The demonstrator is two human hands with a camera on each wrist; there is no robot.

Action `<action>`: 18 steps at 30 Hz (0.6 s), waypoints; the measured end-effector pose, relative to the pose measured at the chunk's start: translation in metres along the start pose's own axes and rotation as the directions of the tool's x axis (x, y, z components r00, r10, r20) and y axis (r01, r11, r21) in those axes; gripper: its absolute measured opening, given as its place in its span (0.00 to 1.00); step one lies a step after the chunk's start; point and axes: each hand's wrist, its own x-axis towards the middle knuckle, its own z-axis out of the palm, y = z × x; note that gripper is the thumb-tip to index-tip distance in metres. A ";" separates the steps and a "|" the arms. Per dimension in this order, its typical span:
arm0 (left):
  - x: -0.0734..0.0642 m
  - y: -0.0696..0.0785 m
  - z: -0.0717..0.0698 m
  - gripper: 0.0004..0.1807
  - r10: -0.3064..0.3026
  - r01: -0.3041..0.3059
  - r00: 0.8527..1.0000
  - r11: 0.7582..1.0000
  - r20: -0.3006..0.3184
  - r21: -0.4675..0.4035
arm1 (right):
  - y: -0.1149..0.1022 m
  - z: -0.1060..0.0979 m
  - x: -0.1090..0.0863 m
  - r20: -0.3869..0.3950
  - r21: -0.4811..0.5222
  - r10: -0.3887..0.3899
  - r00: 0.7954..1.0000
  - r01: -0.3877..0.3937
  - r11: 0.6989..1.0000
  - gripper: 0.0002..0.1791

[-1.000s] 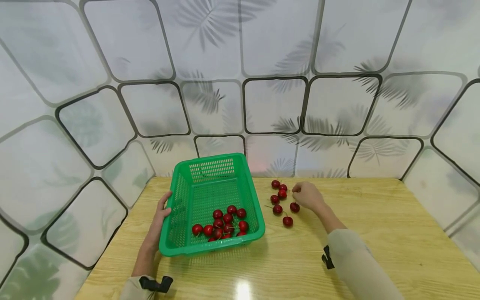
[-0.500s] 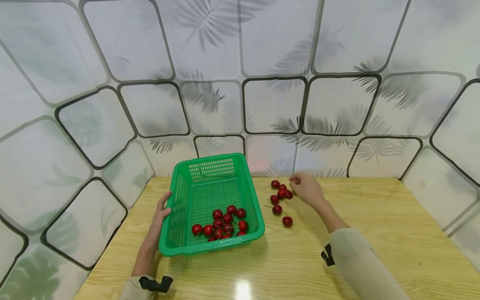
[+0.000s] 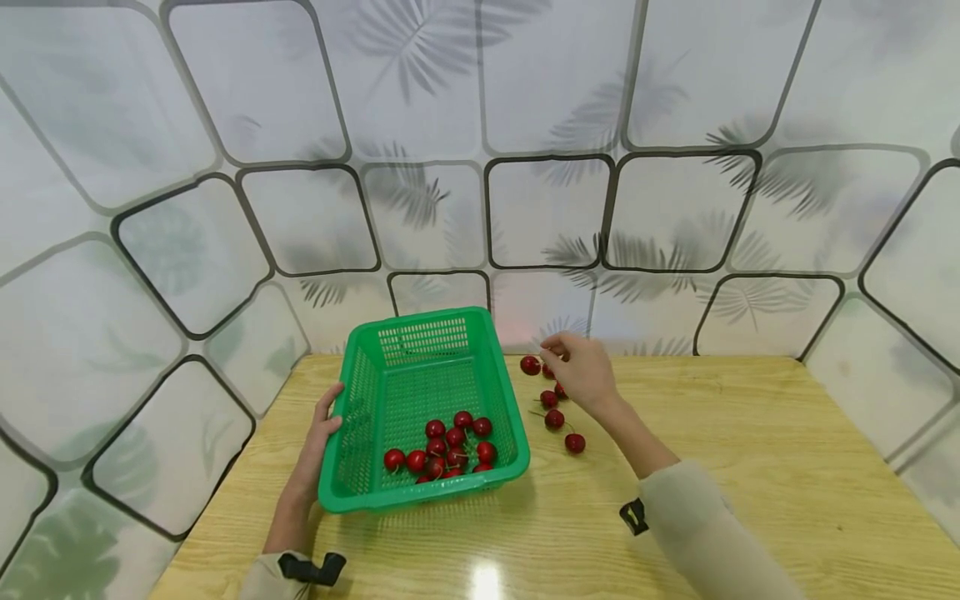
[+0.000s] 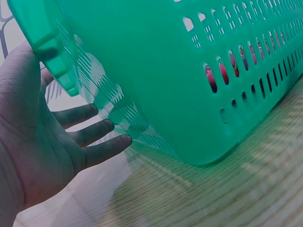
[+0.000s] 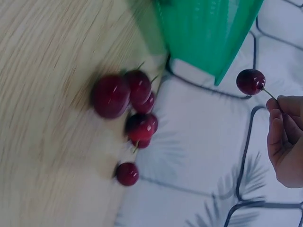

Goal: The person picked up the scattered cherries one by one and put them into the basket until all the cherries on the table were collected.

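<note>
My right hand (image 3: 581,371) pinches a dark red cherry (image 5: 251,82) by its thin stem, and the fruit hangs below the fingertips. In the head view this cherry is just right of the green plastic basket (image 3: 423,497), beyond its right rim. Several loose cherries (image 3: 554,419) lie on the table below and near the right hand, some partly hidden by it. My left hand (image 4: 45,137) rests against the basket's outer left side with fingers nearly straight, fingertips at the slotted wall. Inside the basket, several cherries (image 3: 455,437) are gathered at the near right.
The light wooden table (image 3: 750,467) extends right of the loose cherries and in front of the basket. A patterned cloth wall (image 3: 547,212) closes off the back and both sides. Each wrist wears a black strap (image 3: 634,517).
The right hand has lifted one cherry by its stem from the right of the loose group and carried it left towards the basket. The left hand and basket stay still.
</note>
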 end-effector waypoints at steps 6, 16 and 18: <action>-0.001 0.000 0.000 0.31 -0.002 0.002 1.000 1.000 0.001 0.005 | -0.031 0.017 -0.009 0.045 0.022 -0.145 0.988 0.144 0.989 0.03; 0.000 -0.002 -0.001 0.31 -0.006 0.006 1.000 1.000 -0.001 0.007 | -0.069 0.053 -0.029 0.386 -0.055 -0.248 0.889 0.290 0.955 0.03; 0.000 -0.002 -0.001 0.31 -0.007 0.007 1.000 1.000 -0.002 0.010 | -0.073 0.061 -0.031 0.459 -0.075 -0.238 0.856 0.304 0.950 0.03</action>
